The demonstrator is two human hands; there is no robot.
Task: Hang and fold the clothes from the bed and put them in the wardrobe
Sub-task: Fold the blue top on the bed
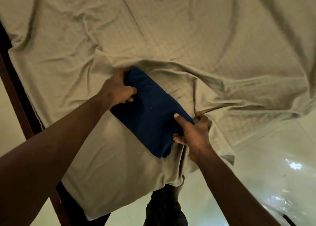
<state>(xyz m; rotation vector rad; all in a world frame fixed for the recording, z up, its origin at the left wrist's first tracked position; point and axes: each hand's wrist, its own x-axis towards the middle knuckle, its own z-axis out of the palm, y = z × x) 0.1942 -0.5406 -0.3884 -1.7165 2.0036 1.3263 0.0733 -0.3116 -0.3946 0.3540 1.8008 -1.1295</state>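
1. A folded dark blue garment [150,112] lies as a thick oblong bundle on the bed, near the bed's near edge; it runs on a slant from upper left to lower right; whether it rests fully on the bed or is slightly raised cannot be told.
2. The left hand [118,90] grips the bundle's upper-left end, thumb on top and fingers curled round the far edge; the forearm reaches in from the lower left.
3. The right hand [193,130] grips the lower-right end, thumb pressed on top of the cloth and fingers tucked beneath; its forearm comes in from the lower right.
4. A rumpled beige bedsheet [153,29] spreads under and around the garment; raised folds bunch just behind the bundle and beside the right hand; a corner hangs over the edge below.
5. A dark wooden bed frame [15,88] borders the sheet on the left.
6. A pale glossy floor [273,157] shows at right and below; the person's leg in dark trousers [164,208] stands on it under the sheet's hanging corner.
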